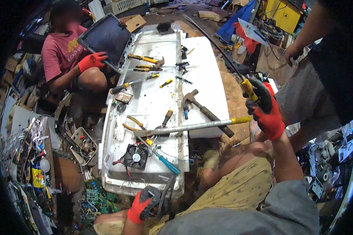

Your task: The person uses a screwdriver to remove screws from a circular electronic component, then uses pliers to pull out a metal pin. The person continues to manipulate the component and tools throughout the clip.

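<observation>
My right hand [267, 115], in a red and black glove, is closed around the yellow grip [249, 90] of a long dark rod [219, 45] that slants up to the far left. Low in the view, my left hand [143, 204], gloved alike, has its fingers curled; a small pale piece shows at the fingertips, too small to name. Beside it a black strip [166, 196] bends down from the bench. On the white bench [145, 182] nearest my hands lie a teal-handled screwdriver [168, 164], a black cooling fan [135, 156], a long metal bar with a yellow end [192, 127] and a hammer [208, 111].
Pliers [135, 122], screwdrivers [133, 83] and another hammer [155, 62] lie farther along. A person in red gloves [92, 61] holds a dark panel [108, 37] at the far left. Another person [313, 86] stands at right. Green circuit boards [100, 199] and scrap cover the floor.
</observation>
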